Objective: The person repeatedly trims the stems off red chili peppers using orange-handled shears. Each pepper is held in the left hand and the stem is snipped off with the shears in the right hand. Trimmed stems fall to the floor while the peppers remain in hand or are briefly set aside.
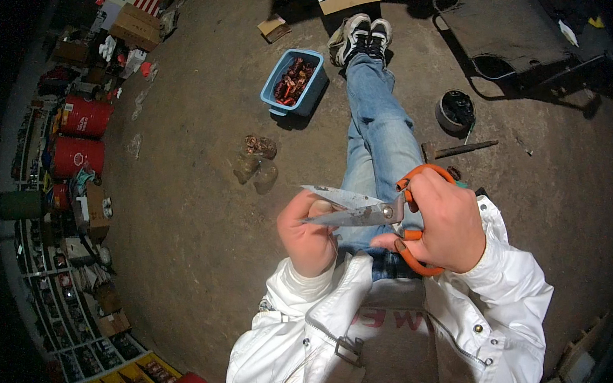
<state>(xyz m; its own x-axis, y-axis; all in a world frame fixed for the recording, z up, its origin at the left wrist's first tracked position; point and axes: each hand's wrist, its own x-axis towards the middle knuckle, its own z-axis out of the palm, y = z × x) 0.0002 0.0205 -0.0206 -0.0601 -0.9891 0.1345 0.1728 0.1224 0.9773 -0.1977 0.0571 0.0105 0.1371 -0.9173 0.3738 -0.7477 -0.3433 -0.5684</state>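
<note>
My right hand (452, 218) is wrapped round the orange handles of a large pair of scissors (372, 213). The worn grey blades stand apart and point left across my lap. Just at their tips is my left hand (307, 237), its fingers curled and the thumb bent in between the blades. Whatever those fingers hold, if anything, is hidden or too small to make out. Beyond my hands my legs in blue jeans (378, 111) stretch out over the floor. A hammer (456, 150) lies beside my right knee, close to the scissors' handles.
A blue plastic tub (315, 87) of reddish-brown, coppery pieces stands left of my legs. Nearer are several small clear bags (256, 162). To the right are a round dark container (455, 113) and a dark folding chair (512, 35). Red drums (80, 156) and shelves line the left side.
</note>
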